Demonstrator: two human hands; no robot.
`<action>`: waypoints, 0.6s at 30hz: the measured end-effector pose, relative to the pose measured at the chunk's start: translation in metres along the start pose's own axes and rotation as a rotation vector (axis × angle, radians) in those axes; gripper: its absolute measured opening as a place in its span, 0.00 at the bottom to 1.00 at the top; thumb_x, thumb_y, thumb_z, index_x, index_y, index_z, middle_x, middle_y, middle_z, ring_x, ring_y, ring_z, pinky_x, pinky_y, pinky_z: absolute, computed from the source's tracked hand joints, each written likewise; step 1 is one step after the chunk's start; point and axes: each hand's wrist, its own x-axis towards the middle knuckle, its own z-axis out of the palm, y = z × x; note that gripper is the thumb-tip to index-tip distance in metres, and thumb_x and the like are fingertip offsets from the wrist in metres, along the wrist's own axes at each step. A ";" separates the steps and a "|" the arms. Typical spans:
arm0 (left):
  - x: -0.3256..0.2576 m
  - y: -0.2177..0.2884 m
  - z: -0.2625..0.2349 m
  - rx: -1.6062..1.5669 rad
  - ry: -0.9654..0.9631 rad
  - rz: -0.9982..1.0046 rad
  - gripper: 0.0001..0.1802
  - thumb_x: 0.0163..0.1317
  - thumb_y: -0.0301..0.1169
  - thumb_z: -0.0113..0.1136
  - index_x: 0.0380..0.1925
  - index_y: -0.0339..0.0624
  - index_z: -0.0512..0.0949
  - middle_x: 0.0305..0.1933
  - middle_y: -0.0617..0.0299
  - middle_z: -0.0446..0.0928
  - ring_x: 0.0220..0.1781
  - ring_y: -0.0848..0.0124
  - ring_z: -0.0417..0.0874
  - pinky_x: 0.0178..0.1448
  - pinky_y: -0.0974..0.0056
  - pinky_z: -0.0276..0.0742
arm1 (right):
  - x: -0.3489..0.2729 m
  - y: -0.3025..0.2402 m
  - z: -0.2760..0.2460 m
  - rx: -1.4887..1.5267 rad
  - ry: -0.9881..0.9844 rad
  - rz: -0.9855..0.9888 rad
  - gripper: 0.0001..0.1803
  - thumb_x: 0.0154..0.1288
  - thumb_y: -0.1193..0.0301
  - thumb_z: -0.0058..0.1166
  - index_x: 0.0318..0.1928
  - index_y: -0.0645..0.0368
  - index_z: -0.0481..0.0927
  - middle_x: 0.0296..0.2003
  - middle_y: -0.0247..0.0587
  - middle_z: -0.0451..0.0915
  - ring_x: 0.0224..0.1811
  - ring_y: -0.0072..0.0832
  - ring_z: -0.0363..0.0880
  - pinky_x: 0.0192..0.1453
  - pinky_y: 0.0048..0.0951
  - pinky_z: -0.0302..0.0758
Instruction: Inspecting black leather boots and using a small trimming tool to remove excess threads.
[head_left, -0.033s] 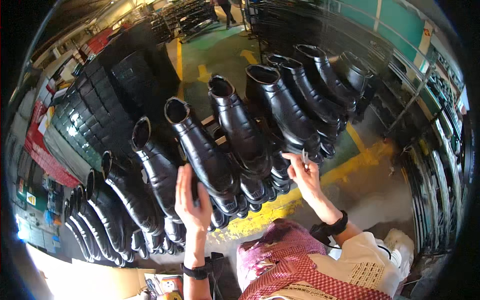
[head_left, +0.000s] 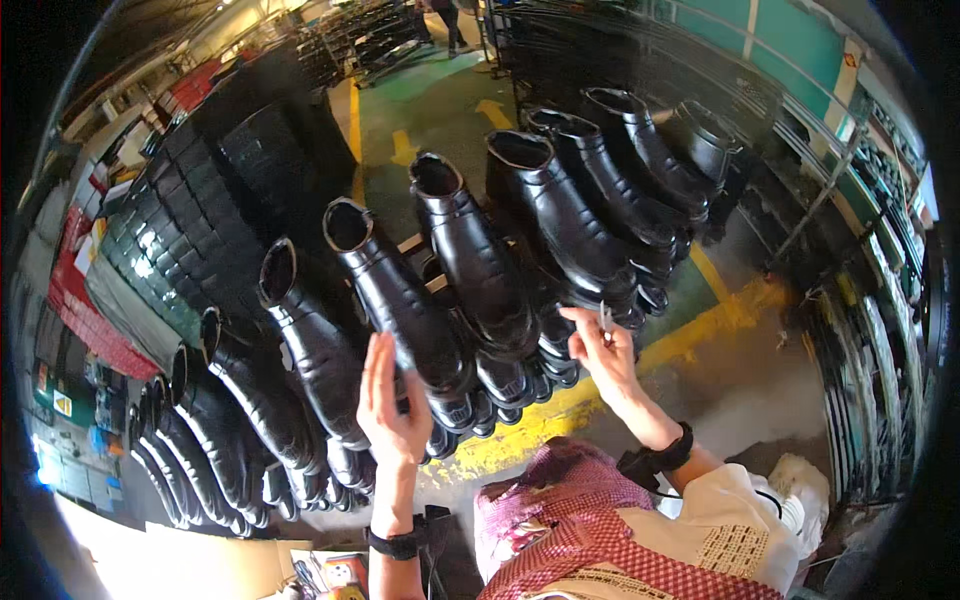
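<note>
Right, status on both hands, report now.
Left hand flat on a black boot. Right hand pinches a small thin tool beside the boot row. Nothing blocks either hand.

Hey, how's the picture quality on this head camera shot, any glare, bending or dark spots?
Head view: strong fisheye bending, so the rack rails curve toward the rim and the corners go black; bright glare streaks run along the glossy black boots; the lower left corner is blown out white; the left hand and right hand look reasonably sharp; the far aisle is small and hazy.
</note>
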 end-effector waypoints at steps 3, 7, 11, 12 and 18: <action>0.001 0.015 0.016 -0.096 -0.082 0.003 0.21 0.52 0.18 0.51 0.49 0.33 0.71 0.52 0.47 0.72 0.56 0.54 0.72 0.57 0.60 0.69 | -0.001 -0.005 0.001 0.019 -0.035 0.188 0.18 0.65 0.64 0.49 0.53 0.58 0.72 0.22 0.29 0.76 0.20 0.11 0.67 0.24 0.13 0.61; 0.008 0.027 0.033 -0.116 -0.139 -0.014 0.21 0.53 0.18 0.50 0.50 0.34 0.70 0.52 0.47 0.72 0.55 0.54 0.74 0.56 0.60 0.70 | 0.011 0.012 0.016 0.098 -0.065 0.205 0.30 0.59 0.67 0.57 0.59 0.65 0.62 0.42 0.37 0.75 0.37 0.16 0.73 0.38 0.16 0.69; 0.014 0.035 0.046 -0.064 -0.100 -0.043 0.20 0.56 0.21 0.47 0.52 0.36 0.69 0.52 0.47 0.72 0.52 0.54 0.76 0.54 0.61 0.72 | 0.022 0.008 0.041 0.182 -0.056 0.295 0.39 0.55 0.66 0.61 0.61 0.69 0.54 0.49 0.43 0.70 0.50 0.22 0.68 0.53 0.20 0.66; 0.016 0.037 0.049 -0.047 -0.100 -0.054 0.20 0.57 0.22 0.47 0.52 0.36 0.70 0.52 0.47 0.72 0.52 0.54 0.76 0.53 0.61 0.72 | 0.026 0.014 0.049 0.179 0.011 0.242 0.43 0.51 0.67 0.64 0.61 0.70 0.53 0.51 0.46 0.69 0.52 0.25 0.67 0.57 0.23 0.65; 0.014 0.038 0.051 -0.092 -0.075 -0.227 0.18 0.58 0.20 0.47 0.50 0.34 0.71 0.51 0.50 0.74 0.52 0.61 0.77 0.55 0.64 0.70 | 0.028 -0.010 0.049 0.351 -0.002 0.503 0.31 0.48 0.68 0.66 0.52 0.59 0.66 0.36 0.37 0.76 0.34 0.21 0.74 0.28 0.20 0.72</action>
